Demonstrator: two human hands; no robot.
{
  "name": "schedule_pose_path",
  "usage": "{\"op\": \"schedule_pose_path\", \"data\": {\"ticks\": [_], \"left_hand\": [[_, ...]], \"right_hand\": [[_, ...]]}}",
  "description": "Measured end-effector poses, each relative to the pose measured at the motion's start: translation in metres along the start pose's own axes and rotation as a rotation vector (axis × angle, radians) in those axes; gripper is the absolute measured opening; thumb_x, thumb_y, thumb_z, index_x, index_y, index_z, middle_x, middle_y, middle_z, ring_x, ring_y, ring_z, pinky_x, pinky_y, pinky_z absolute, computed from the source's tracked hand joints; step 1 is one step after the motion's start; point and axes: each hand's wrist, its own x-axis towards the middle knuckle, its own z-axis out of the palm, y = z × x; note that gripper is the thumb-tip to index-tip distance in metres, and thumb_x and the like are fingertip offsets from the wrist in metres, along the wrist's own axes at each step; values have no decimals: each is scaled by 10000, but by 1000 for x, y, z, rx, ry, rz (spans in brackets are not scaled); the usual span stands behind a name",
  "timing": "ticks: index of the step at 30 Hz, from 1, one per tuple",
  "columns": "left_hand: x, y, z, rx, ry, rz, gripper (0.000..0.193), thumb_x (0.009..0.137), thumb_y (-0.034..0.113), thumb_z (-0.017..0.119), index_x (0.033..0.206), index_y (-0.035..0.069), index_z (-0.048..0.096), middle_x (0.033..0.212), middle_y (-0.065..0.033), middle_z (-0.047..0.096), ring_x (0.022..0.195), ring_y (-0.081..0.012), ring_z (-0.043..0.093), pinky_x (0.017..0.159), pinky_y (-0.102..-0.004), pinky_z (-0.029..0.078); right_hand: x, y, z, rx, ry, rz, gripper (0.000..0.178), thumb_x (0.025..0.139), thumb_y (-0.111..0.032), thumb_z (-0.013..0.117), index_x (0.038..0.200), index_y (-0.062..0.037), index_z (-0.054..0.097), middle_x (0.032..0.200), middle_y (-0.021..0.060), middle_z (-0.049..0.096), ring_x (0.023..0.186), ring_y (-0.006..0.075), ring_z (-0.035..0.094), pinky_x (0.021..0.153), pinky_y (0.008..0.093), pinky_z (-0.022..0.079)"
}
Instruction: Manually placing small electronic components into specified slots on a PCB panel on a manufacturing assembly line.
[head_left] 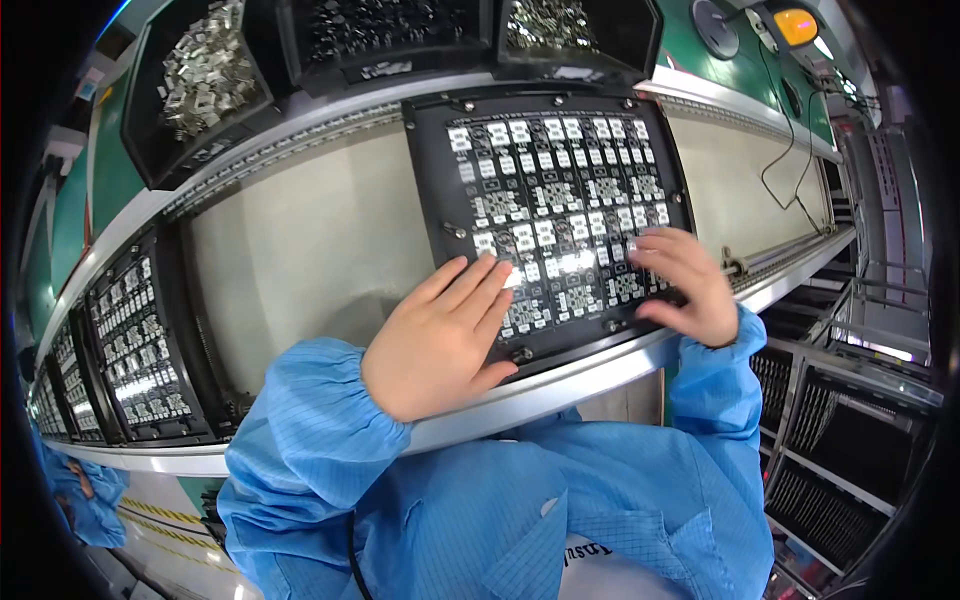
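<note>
A black carrier frame (428,175) with a circuit board panel (556,207) in it lies across the metal rails before me. Rows of white and silver parts cover the panel, and knobs stand along the frame's border. My left hand (437,338) rests flat over the panel's near left corner, its fingers stretched out and the thumb toward the frame's near edge. Over the panel's near right side, my right hand (693,287) has bent fingers, with the thumb apart from them. Its fingertips touch or hover just over the parts; I cannot tell which. I see nothing held in either hand.
Black bins of small metal parts (208,70), dark parts (390,30) and shiny pieces (550,25) stand beyond the rail. More loaded carriers (140,340) sit at left. A cable (775,190) hangs at right, above a metal rack (840,430). Another person's blue sleeve (95,515) shows lower left.
</note>
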Motion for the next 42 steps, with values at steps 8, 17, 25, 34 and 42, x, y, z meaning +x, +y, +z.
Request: {"op": "schedule_pose_path", "data": {"ticks": [8,17,25,34,42], "left_hand": [[11,3,11,166,-26,24,642,646,339,754,1113,-66,583,1262,-214,529,1212,-338,486,1031,-422,377],[40,7,14,220,25,84,580,639,349,729,1040,-53,612,1189,-193,585,1132,-327,553,964,-397,441],[72,25,28,418,75,124,415,746,338,681,913,-38,627,1064,-222,636,1026,-317,616,875,-388,484],[104,-19,-22,13,303,-21,257,753,33,663,1006,-1,632,1020,-140,624,966,-332,589,850,-392,472],[118,-64,-6,209,486,-432,529,780,134,692,1261,28,500,1283,-100,433,1206,-333,346,1018,-439,286]], "right_hand": [[8,11,11,-43,-175,-155,641,585,-423,741,1112,-74,635,1285,120,526,1208,359,476,976,447,438],[6,44,10,-154,72,-366,393,632,-389,721,828,-60,634,1048,72,646,898,251,636,719,328,537],[-23,90,-47,106,12,-144,448,656,-279,796,995,-27,646,1083,126,641,1001,324,609,848,388,497],[-59,103,-55,66,-80,-52,420,585,-154,809,967,-48,669,1202,106,598,1070,333,552,892,426,458],[-38,95,-66,-15,-9,-110,390,584,-317,826,824,-62,654,1009,85,679,901,281,637,760,375,484]]}}
